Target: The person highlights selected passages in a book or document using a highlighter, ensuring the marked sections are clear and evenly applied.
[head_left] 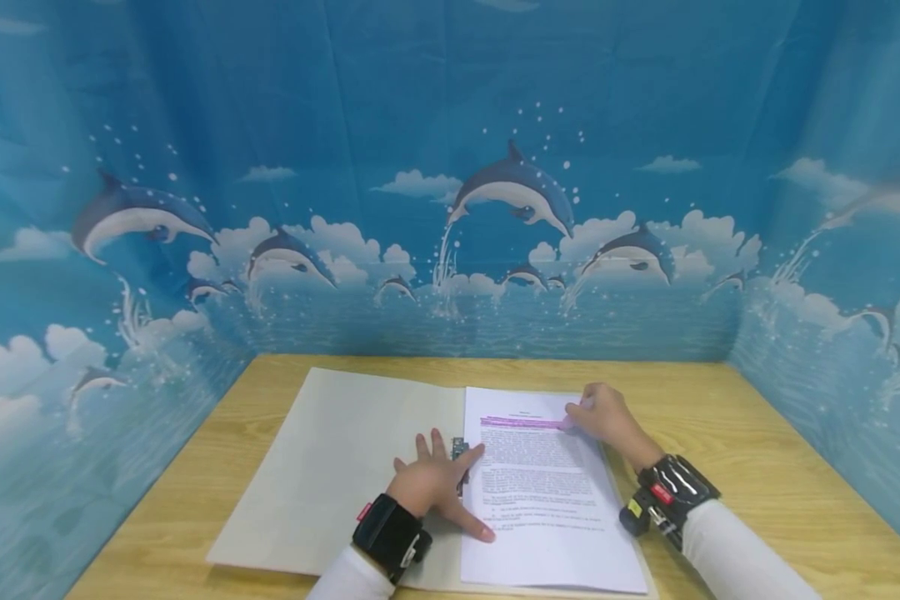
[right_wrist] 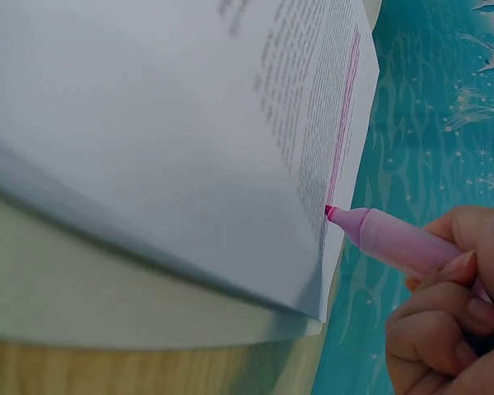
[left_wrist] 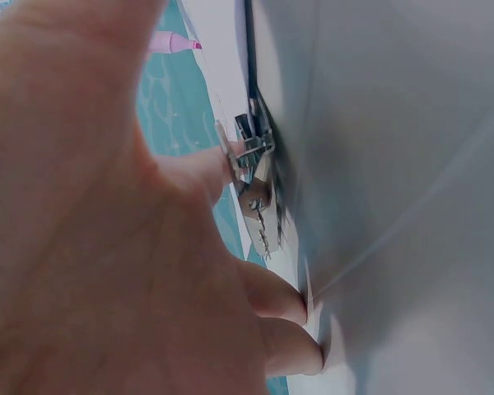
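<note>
Here, right hand (right_wrist: pixel 461 317) around pink highlighter (right_wrist: pixel 399 240)

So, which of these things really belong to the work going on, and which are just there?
Part of the work:
pink highlighter, held in the right hand
printed pages, marked with pink
open folder, under the pages
metal clip, beside the pages
left hand, spread over folder and pages

Just there:
wooden table
dolphin backdrop
wrist straps

Blue dolphin-print sheeting (head_left: pixel 390 100) lines three sides of a wood-grain table (head_left: pixel 727 442).
</note>
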Demonstrator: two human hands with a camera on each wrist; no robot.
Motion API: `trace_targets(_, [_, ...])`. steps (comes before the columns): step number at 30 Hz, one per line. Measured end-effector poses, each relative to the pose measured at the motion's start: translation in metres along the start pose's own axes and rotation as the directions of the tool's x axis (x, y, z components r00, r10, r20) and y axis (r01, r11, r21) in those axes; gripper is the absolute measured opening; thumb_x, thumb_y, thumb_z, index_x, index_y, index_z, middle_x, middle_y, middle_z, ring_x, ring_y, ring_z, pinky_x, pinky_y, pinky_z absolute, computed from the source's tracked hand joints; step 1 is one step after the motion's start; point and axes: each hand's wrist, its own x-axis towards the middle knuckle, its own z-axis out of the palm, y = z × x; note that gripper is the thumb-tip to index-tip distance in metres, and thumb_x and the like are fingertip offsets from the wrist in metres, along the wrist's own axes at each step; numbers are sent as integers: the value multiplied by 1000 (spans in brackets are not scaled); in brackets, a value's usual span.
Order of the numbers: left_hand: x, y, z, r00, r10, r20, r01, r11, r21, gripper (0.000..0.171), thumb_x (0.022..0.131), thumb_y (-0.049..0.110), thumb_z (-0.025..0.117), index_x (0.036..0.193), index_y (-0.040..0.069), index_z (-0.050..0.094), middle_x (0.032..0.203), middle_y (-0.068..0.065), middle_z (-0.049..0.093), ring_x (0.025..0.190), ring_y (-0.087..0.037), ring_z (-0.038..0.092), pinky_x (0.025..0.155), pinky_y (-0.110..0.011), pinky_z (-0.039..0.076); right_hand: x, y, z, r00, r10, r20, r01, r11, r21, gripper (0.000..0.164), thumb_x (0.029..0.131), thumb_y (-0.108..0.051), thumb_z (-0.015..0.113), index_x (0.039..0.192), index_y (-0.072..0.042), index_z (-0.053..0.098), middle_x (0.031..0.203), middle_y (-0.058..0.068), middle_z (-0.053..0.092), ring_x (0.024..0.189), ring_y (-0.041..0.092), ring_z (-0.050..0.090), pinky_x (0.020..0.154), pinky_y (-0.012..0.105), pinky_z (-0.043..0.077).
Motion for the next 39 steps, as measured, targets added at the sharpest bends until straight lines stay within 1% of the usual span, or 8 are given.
trace_targets(5, [0,-1,0,1000,6,-3,-6,1000,1,118,43,73,74,145,40,26,155,-30,8,137,-53,5,99,-81,17,-1,3,-3,1000,24,11,-24,1000,17,22,80,-16,64,73,-4,48,49,-5,35,47,12,39,43,24,35])
trace_targets(12, [1,-1,1,1000,7,-4,-7,1000,-1,118,42,73,73,145,40,26,155,-30,8,137,-53,5,99,-81,17,0,7,-7,999,31,17,-31,999,10,21,80,-17,63,76,-2,50,50,-4,41,48,12,42,42,23,37])
trace_targets(20, [0,0,0,1000,4,-3,-4,1000,5,118,43,73,74,145,40,26,155,-30,9,137,-53,6,99,-80,18,0,16,-12,1000,5,6,-5,1000,-6,22,81,-17,63,73,-2,49,49,-5,36,43,10,39,39,22,34])
trace_targets(25, [0,0,-1,1000,3,-3,-3,1000,8,118,43,73,74,145,40,26,155,-30,9,137,-53,6,100,-80,18,-2,15,-14,1000,7,8,-7,1000,0,22,82,-17,62,73,-2,49,49,-5,36,43,10,39,39,21,34])
trace_targets(32, [2,-3,0,1000,15,7,-15,1000,9,119,43,74,73,146,41,24,156,-29,8,137,-52,4,99,-81,17,-3,12,-13,1000,5,-4,-5,1000,-25,22,82,-16,62,72,-3,47,48,-5,36,42,10,40,38,23,35])
trace_targets(35, [3,-3,1,1000,18,9,-18,1000,13,119,43,74,73,146,41,23,155,-29,8,137,-53,5,99,-81,18,-3,10,-13,1000,-23,-14,22,999,-46,23,81,-17,63,71,-3,47,48,-5,34,42,10,36,38,22,33])
trace_targets(38, [4,-2,1,1000,16,6,-16,1000,20,119,43,74,73,146,41,23,155,-29,8,137,-53,5,99,-80,18,-1,2,-14,996,-77,-34,74,995,-64,23,81,-18,64,72,-3,48,49,-4,35,42,10,35,38,23,33])
trace_targets(39, [4,-2,0,1000,16,2,-17,1000,22,119,42,73,73,146,41,24,155,-29,8,137,-53,5,99,-80,18,0,-2,-14,994,-104,-46,101,993,-67,23,81,-17,64,72,-3,49,49,-4,37,43,10,36,39,24,33])
